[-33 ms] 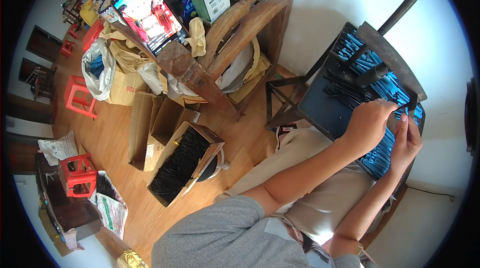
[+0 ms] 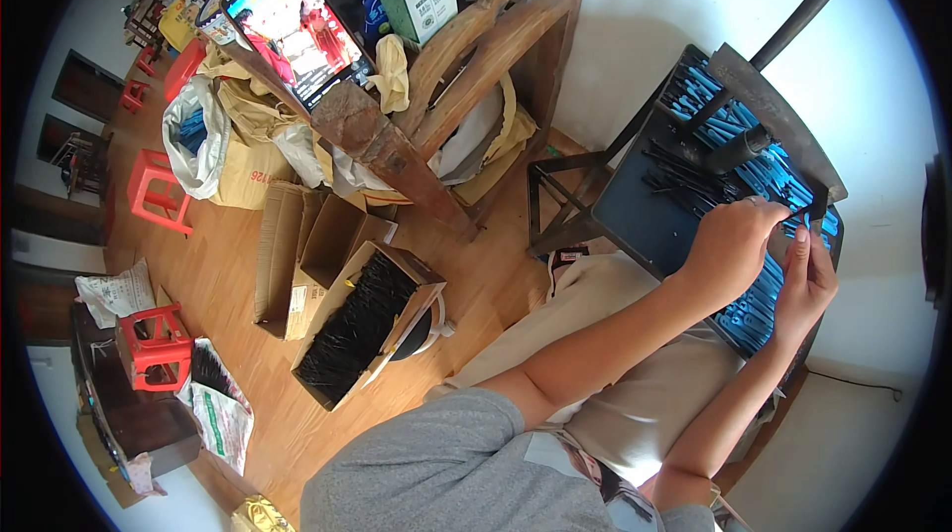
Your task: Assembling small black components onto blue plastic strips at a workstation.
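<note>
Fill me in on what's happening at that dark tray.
A seated person works with both bare hands over a dark tray holding blue tubes and thin black sticks. The left hand and right hand meet at the tray's right side, pinching something small. A cardboard box of black sticks sits on the floor.

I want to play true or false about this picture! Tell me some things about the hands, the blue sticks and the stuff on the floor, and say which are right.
1. Both hands work over the dark tray of blue tubes. True.
2. The left hand rests on the phone. False: the phone stands far off, untouched.
3. The open cardboard box on the floor holds black sticks. True.
4. The small stools are green. False: the stools are red.
5. The right hand pinches something thin. True.
</note>
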`<state>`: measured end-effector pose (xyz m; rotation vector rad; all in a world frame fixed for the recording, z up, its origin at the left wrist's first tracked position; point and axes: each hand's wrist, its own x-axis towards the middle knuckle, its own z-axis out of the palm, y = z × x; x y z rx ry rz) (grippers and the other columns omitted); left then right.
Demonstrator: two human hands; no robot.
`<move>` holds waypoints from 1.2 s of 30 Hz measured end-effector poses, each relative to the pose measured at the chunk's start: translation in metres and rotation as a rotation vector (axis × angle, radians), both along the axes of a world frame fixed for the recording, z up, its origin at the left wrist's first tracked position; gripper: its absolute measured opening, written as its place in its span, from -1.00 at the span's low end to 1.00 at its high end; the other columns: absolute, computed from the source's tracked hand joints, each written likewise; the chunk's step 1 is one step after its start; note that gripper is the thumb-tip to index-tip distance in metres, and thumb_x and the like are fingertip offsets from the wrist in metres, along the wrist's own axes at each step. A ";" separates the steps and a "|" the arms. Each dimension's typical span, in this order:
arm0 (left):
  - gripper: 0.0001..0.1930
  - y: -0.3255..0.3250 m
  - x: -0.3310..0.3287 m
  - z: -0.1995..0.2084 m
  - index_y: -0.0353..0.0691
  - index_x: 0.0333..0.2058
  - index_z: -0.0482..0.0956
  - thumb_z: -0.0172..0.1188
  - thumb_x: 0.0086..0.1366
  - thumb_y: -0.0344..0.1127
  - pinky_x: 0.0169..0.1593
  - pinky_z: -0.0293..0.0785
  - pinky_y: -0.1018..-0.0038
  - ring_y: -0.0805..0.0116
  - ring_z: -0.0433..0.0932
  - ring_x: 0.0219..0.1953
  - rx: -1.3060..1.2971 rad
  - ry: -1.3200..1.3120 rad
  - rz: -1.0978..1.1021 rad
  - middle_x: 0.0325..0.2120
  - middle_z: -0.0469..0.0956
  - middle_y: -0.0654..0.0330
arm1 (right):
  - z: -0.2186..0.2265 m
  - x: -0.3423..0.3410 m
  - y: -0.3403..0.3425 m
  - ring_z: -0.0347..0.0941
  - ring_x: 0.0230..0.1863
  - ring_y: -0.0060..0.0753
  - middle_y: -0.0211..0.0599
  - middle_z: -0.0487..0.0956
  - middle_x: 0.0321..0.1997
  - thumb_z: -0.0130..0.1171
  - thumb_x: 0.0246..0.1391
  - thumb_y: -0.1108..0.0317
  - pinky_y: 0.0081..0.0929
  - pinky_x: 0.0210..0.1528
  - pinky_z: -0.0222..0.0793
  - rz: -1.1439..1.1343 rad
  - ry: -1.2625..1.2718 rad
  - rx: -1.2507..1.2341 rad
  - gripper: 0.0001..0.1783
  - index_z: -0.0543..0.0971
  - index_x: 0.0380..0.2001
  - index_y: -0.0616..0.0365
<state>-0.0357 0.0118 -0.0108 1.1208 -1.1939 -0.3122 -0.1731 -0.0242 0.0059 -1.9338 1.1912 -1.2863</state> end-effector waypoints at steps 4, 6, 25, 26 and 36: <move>-0.85 0.001 0.000 -0.001 -0.32 -0.27 0.58 0.14 0.16 -0.51 -0.40 0.45 0.18 -0.01 0.56 -0.43 0.027 -0.006 -0.011 -0.50 0.55 -0.01 | 0.000 0.001 0.001 0.09 -0.56 -0.83 -0.61 0.30 -0.59 0.11 0.26 0.35 -0.77 -0.56 -0.07 -0.023 -0.005 0.004 -0.79 0.60 -0.26 0.31; -0.84 0.001 0.000 -0.001 -0.31 -0.25 0.57 0.13 0.16 -0.51 -0.40 0.45 0.17 -0.02 0.56 -0.44 0.020 -0.006 -0.015 -0.51 0.54 0.00 | -0.001 0.001 0.001 0.09 -0.56 -0.82 -0.61 0.31 -0.59 0.14 0.24 0.35 -0.76 -0.56 -0.07 -0.016 -0.027 -0.001 -0.80 0.61 -0.28 0.29; -0.79 0.004 0.001 -0.002 -0.32 -0.21 0.55 0.15 0.14 -0.52 -0.34 0.50 0.19 -0.02 0.58 -0.36 0.029 -0.007 -0.052 -0.40 0.59 -0.01 | 0.000 0.003 0.004 0.11 -0.56 -0.79 -0.58 0.33 -0.58 0.17 0.22 0.34 -0.78 -0.56 -0.03 -0.032 -0.028 0.011 -0.80 0.61 -0.31 0.30; -0.79 0.004 0.002 -0.002 -0.32 -0.21 0.55 0.15 0.14 -0.53 -0.34 0.50 0.19 -0.02 0.58 -0.36 0.025 -0.003 -0.054 -0.40 0.59 -0.01 | 0.000 0.002 0.004 0.11 -0.56 -0.79 -0.58 0.33 -0.58 0.17 0.22 0.34 -0.78 -0.56 -0.03 -0.028 -0.024 -0.001 -0.80 0.61 -0.31 0.30; -0.79 0.004 0.002 -0.002 -0.34 -0.20 0.54 0.13 0.14 -0.53 -0.35 0.50 0.19 -0.02 0.59 -0.38 0.019 -0.012 -0.056 -0.39 0.59 -0.01 | -0.002 0.000 0.004 0.12 -0.56 -0.81 -0.58 0.32 -0.58 0.10 0.27 0.30 -0.77 -0.56 -0.05 -0.027 0.012 0.006 -0.78 0.58 -0.32 0.26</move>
